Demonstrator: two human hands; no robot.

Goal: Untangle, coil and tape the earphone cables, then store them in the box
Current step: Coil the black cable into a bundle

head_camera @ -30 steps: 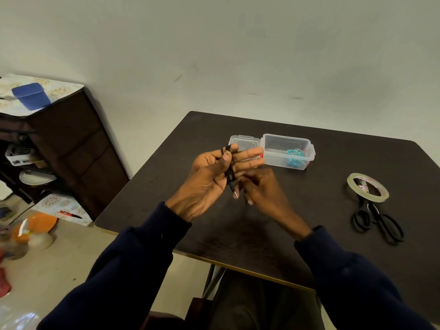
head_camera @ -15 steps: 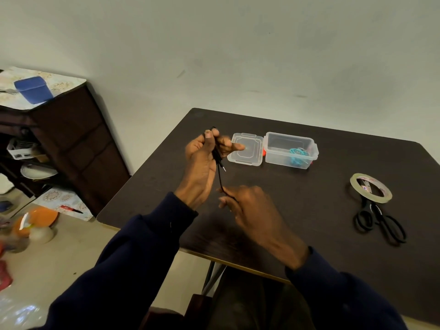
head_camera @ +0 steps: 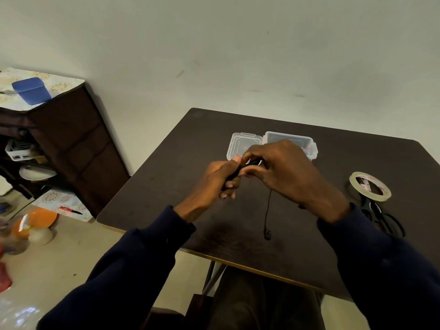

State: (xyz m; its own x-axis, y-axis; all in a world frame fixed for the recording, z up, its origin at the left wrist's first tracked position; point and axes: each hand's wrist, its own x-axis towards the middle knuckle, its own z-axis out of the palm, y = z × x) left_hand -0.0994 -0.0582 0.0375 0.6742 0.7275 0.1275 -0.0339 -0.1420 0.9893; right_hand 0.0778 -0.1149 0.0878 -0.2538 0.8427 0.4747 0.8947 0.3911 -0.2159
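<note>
Dim, flat indoor light with a greenish cast. The dark table (head_camera: 181, 177) swallows detail, and a soft shadow pools near its front edge. The left hand (head_camera: 217, 181) and right hand (head_camera: 288, 170) look slightly smeared. Clutter on the floor (head_camera: 71, 258) at far left blurs, with pale glare in the corner. The wide lens bows straight edges.

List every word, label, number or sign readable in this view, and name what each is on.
No text can be read.
tape roll: coloured print on the inner core, too blurred to read.
box, scissors, earphone cable: no lettering shows.
</note>
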